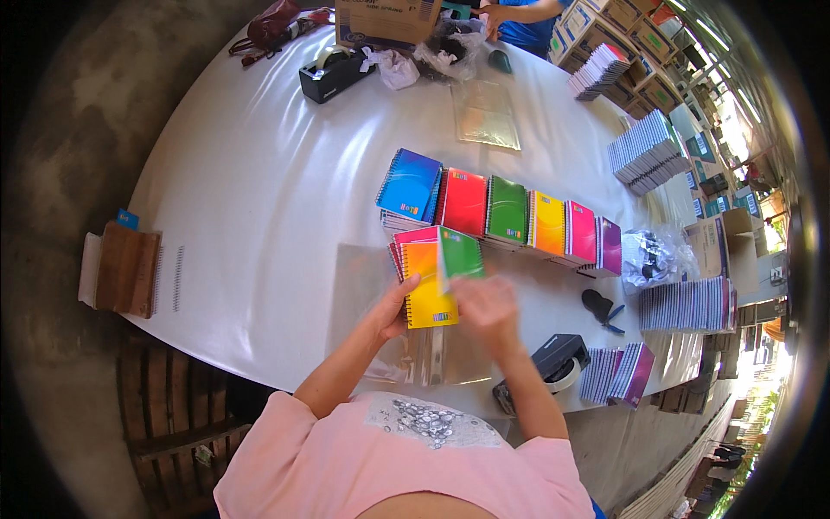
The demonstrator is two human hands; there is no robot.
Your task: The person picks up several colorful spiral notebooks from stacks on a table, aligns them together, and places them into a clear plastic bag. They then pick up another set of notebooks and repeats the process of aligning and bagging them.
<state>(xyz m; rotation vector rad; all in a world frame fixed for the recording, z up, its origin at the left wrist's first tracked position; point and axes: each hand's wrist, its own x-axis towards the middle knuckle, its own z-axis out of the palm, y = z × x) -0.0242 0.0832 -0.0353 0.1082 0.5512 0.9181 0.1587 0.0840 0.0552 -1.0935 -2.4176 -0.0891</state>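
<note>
My left hand (393, 310) is closed on the spine side of a small fan of spiral notebooks. A yellow notebook (428, 298) lies on top of it, with the edges of pink and red notebooks (415, 235) showing behind. At the fan's right side, my right hand (489, 313), blurred by motion, grips a green notebook (463, 254) that stands tilted against the yellow one. Just beyond runs a row of notebook stacks: blue (411, 180), red (462, 201), green (506, 208), yellow (546, 223), pink (581, 232) and purple (609, 246).
Clear plastic bags (363, 272) lie under my hands. A tape dispenser (553, 353) and pliers (615, 320) are at the right, near more notebook stacks (683, 305). At the far side are another tape dispenser (333, 76), a cardboard box (386, 22) and a person in blue (527, 26).
</note>
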